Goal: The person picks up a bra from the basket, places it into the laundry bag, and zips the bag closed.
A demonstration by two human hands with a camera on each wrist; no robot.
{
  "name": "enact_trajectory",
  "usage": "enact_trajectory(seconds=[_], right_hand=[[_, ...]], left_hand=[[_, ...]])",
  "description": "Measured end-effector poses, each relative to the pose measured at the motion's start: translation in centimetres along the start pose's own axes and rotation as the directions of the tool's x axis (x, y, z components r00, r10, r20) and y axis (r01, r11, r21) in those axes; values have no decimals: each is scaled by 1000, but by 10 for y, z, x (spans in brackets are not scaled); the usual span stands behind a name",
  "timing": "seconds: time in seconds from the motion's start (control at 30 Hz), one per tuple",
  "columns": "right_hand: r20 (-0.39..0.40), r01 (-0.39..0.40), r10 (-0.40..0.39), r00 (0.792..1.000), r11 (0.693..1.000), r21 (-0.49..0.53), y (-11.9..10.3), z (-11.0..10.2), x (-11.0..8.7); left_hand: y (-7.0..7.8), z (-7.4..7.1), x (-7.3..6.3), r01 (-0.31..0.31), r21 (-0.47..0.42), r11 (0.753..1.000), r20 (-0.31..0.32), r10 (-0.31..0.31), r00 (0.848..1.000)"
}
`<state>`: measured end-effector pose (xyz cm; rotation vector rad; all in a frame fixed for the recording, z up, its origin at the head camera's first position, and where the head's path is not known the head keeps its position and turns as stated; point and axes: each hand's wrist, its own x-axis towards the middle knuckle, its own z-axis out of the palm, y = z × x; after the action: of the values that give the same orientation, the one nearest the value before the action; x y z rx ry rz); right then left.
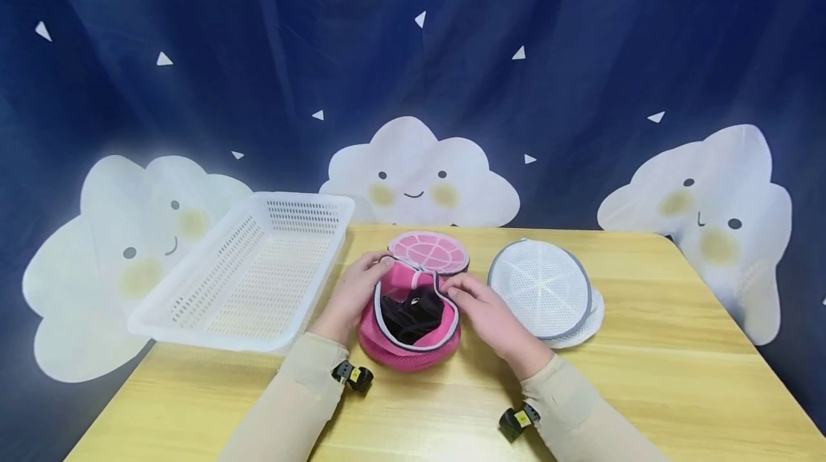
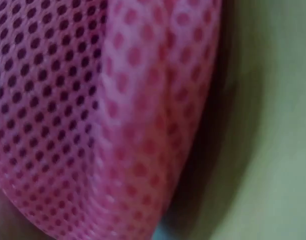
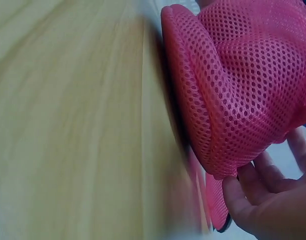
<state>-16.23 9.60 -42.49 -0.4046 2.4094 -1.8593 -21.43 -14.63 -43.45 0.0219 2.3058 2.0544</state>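
A pink mesh laundry bag [image 1: 413,359] stands on the table with its white-and-dark trimmed mouth spread open. Black cloth [image 1: 413,315] lies inside; its exact kind cannot be made out. At the back edge of the mouth lies a round pink mesh lid [image 1: 429,250]. My left hand [image 1: 353,291] pinches the rim at the back left. Opposite it, my right hand [image 1: 488,313] pinches the rim at the back right with thumb and fingers. Pink mesh [image 2: 138,115] fills much of the left wrist view. In the right wrist view, fingers [image 3: 265,175] curl beside the bulging bag side [image 3: 263,75].
To the left sits a white perforated plastic basket [image 1: 241,338]. Right of the bag lies a round white mesh laundry bag [image 1: 540,288] with grey trim, over another white piece [image 1: 595,313]. Behind the wooden table [image 1: 645,376] hangs a dark blue curtain [image 1: 413,53] with cloud prints.
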Motion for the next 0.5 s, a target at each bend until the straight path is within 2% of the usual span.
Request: enact_trajectory(seconds=[0.13,0.33,0.43,0.5], right_hand=[[-15,-15,16,1000,1000,17,3,2,1],[20,-17,16,1000,999,48,7,4,1],[35,-42,41,999,999,34,8,3,0],[43,-73,72,996,997,35,9,3,0]], left_hand=[[-3,-1,1,26,34,999,74,-29,997],[-5,-3,-1,55,65,996,182,-66,981],[-5,-2,-3,45,91,995,212,-63,975],[-5,-1,-3,13,112,994,226,-38,973]])
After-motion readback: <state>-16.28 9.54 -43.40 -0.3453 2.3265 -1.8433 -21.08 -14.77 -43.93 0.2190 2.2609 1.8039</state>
